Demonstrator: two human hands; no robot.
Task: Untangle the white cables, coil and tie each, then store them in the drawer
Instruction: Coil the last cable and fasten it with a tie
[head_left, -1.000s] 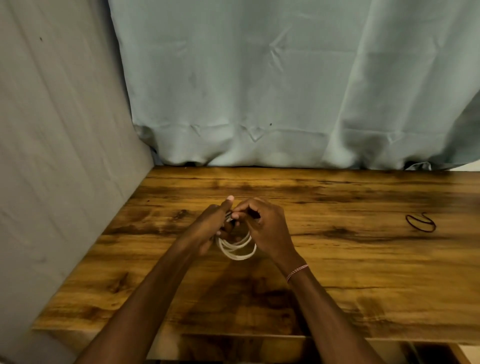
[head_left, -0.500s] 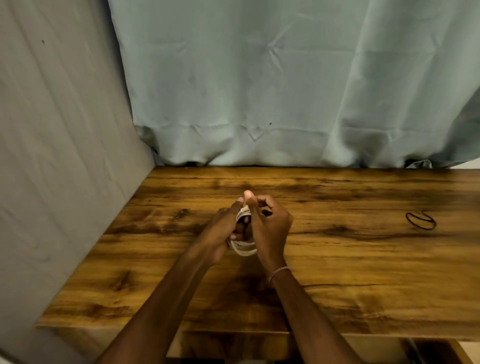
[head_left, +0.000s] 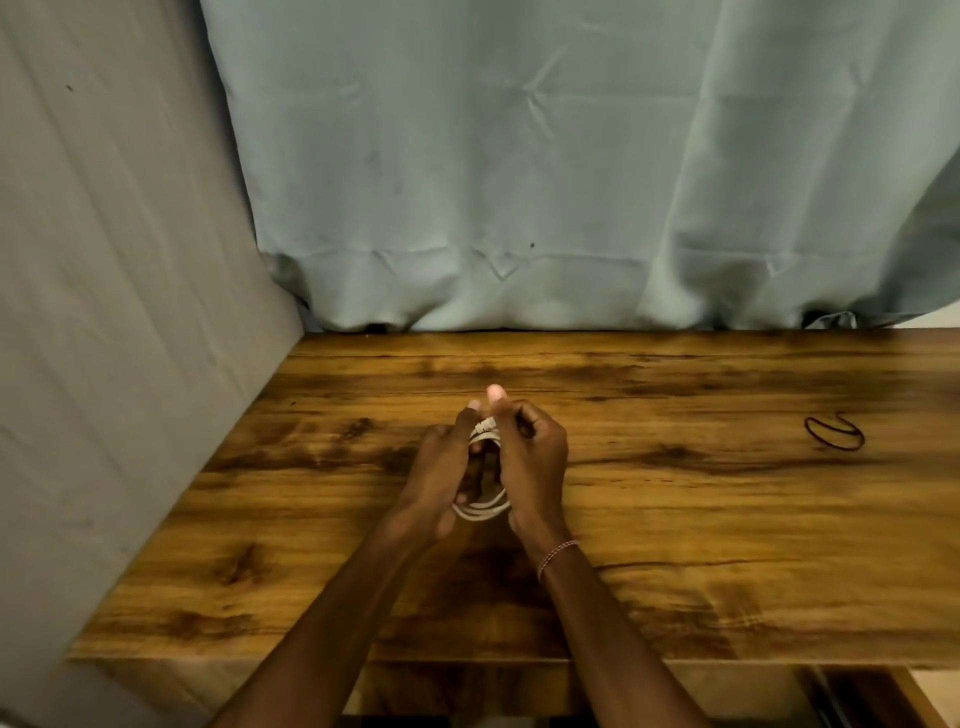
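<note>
A coiled white cable (head_left: 480, 512) is held upright between both hands above the middle of the wooden table (head_left: 675, 519). My left hand (head_left: 441, 473) grips the coil's left side, thumb up at the top. My right hand (head_left: 532, 457) grips the right side, and its thumb presses on the wrapped turns at the coil's top. The coil's lower loops show below the fingers; most of the rest is hidden by the hands. A dark elastic band (head_left: 834, 432) lies on the table at the right, well away from both hands.
A grey wall (head_left: 104, 312) borders the table on the left and a pale blue curtain (head_left: 519, 182) hangs behind it. Under the table's front edge an open drawer (head_left: 857, 696) shows at the lower right.
The hands have turned the coil from lying low to standing upright, and both thumbs have come up onto its top. The elastic band has not moved.
</note>
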